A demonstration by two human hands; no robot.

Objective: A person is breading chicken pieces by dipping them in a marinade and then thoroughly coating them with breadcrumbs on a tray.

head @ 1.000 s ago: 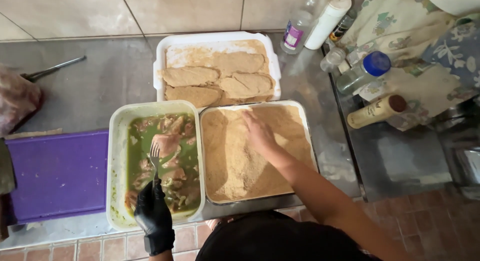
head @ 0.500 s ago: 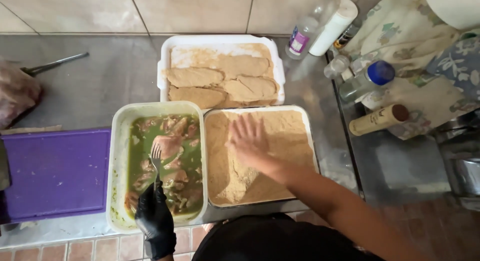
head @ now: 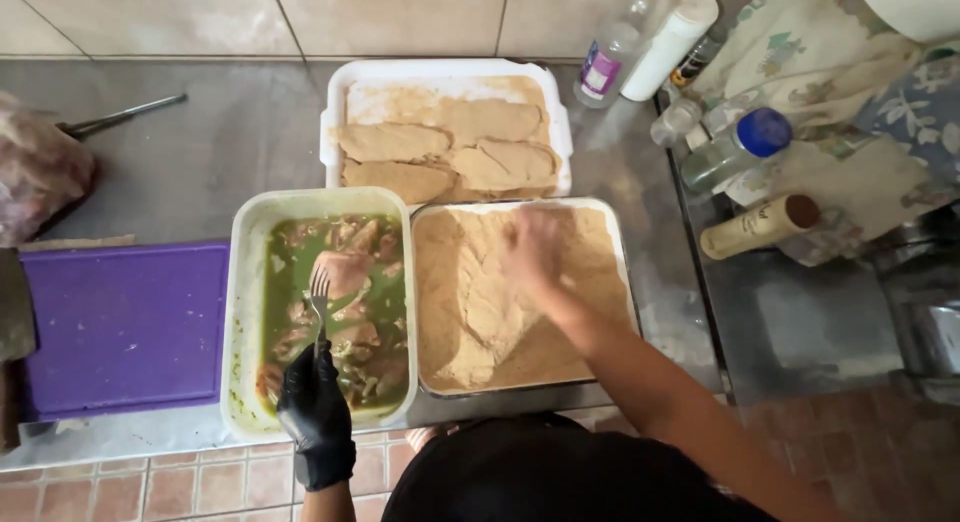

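Here is the breadcrumb tray (head: 600, 232), the landmark, square in the middle of the grey counter (head: 200, 152). The right hand (head: 535, 250), bare and dusted with crumbs, lies flat on the crumb bed in the tray's upper half, fingers spread, palm down, clutching nothing that shows. It is blurred, so finer detail is lost.

Touching the tray's left wall sits 1 cream tub (head: 243, 312) of green marinade with meat pieces, too jumbled to count. The left hand (head: 314, 407), in a black glove, is wrapped tight around 1 fork (head: 319, 292) at the tub's near end; the tines touch a pink piece near the tub's middle.

Just behind the tray stands 1 white tray (head: 335, 112) holding about 5 breaded cutlets (head: 390, 140), packed edge to edge.

Left of the tub lies 1 purple cutting board (head: 120, 327), bare on top. Right of the crumb tray, across a strip of bare counter, stand several bottles: 1 with a blue cap (head: 740, 147), 1 tan one on its side (head: 760, 225). The tray's near edge meets the counter's front lip.
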